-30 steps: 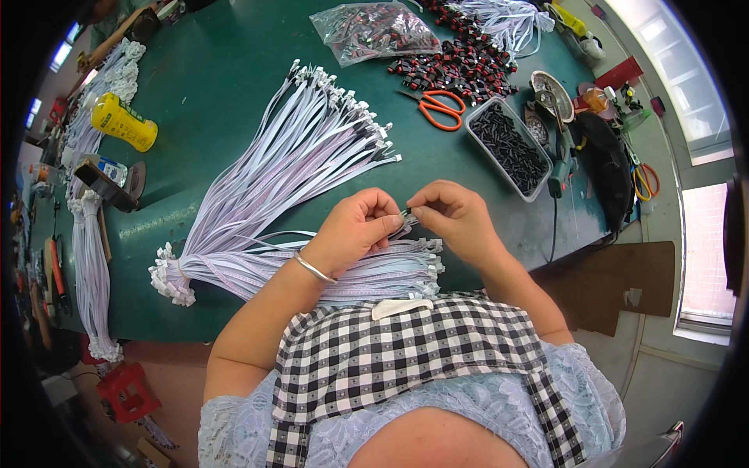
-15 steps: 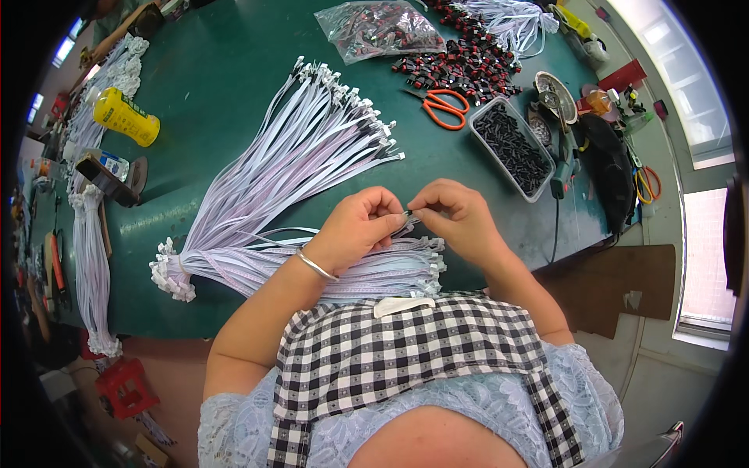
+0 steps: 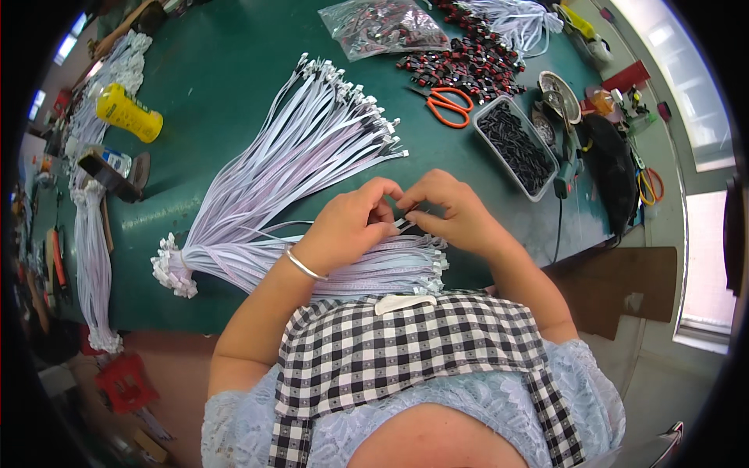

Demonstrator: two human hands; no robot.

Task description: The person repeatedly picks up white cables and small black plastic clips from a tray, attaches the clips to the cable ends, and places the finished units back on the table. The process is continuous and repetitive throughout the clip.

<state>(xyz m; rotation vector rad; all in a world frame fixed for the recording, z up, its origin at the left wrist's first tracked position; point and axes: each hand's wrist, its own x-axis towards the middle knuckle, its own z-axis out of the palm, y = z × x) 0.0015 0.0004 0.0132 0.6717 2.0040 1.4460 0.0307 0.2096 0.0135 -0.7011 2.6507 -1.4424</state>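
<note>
A large bundle of white and pale pink flat cables (image 3: 273, 175) fans out over the table in two parts, gathered at its left end, with small white connectors at the loose tips. Over the nearer part, my left hand (image 3: 353, 225) is closed, thumb and fingers pinching one white flat cable (image 3: 402, 225) close to its end. My right hand (image 3: 451, 212) meets it from the right, its thumb and forefinger closed on the tip of the same cable. What lies between the fingertips is mostly hidden. A silver bangle circles my left wrist.
Right of my hands stands a clear tub (image 3: 515, 148) of small black pieces. Beyond lie orange-handled scissors (image 3: 446, 106), a heap of black-and-red connectors (image 3: 468, 69) and a plastic bag (image 3: 382, 28). A yellow bottle (image 3: 129, 113) and a phone on a stand (image 3: 113, 173) are at left.
My fingers have shifted slightly at the cable's end, and the forefingers now arch higher. The dark bit that showed between the fingertips is harder to see. The whole view has moved a little.
</note>
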